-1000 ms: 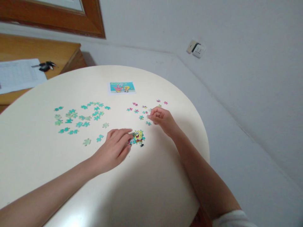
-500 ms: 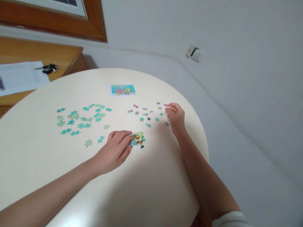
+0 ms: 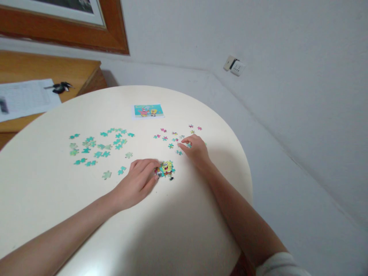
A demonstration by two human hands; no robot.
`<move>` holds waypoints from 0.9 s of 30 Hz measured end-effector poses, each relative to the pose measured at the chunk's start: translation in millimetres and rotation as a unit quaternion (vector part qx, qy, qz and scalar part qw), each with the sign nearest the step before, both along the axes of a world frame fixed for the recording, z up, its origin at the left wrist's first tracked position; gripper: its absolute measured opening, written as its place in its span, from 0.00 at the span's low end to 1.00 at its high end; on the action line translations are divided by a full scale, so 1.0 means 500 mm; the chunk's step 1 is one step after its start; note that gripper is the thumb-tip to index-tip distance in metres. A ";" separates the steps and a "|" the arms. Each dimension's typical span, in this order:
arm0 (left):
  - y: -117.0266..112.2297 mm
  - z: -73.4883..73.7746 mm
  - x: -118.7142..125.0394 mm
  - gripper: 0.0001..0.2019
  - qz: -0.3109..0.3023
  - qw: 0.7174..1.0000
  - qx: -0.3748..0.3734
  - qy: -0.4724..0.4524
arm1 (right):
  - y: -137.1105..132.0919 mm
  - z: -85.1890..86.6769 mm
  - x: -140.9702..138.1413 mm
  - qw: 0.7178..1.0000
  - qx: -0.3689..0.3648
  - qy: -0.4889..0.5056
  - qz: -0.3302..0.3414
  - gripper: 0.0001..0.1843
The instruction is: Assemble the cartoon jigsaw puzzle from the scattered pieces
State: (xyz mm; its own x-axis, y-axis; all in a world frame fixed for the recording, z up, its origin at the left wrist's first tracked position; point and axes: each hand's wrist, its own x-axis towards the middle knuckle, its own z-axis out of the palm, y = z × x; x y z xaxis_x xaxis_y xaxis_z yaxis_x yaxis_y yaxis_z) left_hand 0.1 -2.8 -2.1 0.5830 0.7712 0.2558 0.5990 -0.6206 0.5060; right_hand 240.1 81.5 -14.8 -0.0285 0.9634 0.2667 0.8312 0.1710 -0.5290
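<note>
A small joined section of jigsaw puzzle (image 3: 167,168), showing a yellow cartoon figure, lies flat on the white round table (image 3: 138,237). My left hand (image 3: 141,177) rests at its left side, thumb and fingertips gripping that edge and covering part of it. To the upper right, my right hand (image 3: 195,149) is low over the loose puzzle pieces (image 3: 165,138). Its thumb and index finger curl together at a small piece, mostly hidden by the fingertips. A pink piece (image 3: 199,128) lies beyond this hand.
Several green and teal pieces (image 3: 98,154) are spread on the left half of the table. A picture card (image 3: 148,111) with the cartoon scene lies toward the far edge. Behind at left, a wooden cabinet (image 3: 51,63) holds a paper sheet (image 3: 28,97) and keys (image 3: 59,88).
My right hand has moved left and nearer from beside the pink piece, which stays on the table, to the middle of the loose pieces. My left hand stays at the joined section.
</note>
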 end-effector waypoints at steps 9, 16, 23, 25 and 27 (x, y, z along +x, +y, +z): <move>0.016 -0.006 -0.002 0.14 0.027 0.998 -0.037 -0.051 | -0.002 -0.001 -0.005 0.999 -0.025 -0.039 0.012 0.07; 0.024 -0.002 -0.001 0.12 0.054 0.994 -0.043 -0.079 | -0.001 0.008 -0.005 0.997 -0.064 -0.051 -0.003 0.07; 0.025 -0.001 0.000 0.12 0.061 0.994 -0.044 -0.083 | 0.007 0.001 -0.002 0.998 -0.061 0.007 0.004 0.09; 0.025 0.001 0.001 0.12 0.064 0.993 -0.047 -0.086 | 0.007 0.000 -0.004 0.998 -0.055 0.033 0.012 0.09; 0.025 0.002 0.001 0.12 0.067 0.992 -0.050 -0.090 | 0.006 -0.002 -0.007 0.996 -0.054 0.063 0.024 0.07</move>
State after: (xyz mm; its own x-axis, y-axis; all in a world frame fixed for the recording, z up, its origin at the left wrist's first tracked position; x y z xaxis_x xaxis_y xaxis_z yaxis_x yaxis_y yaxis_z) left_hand 0.7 9.6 -0.8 0.4252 0.8652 0.2656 0.5663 -0.4832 0.6676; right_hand 236.7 84.7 -15.6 -0.0488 0.9849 0.1659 0.7491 0.1459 -0.6462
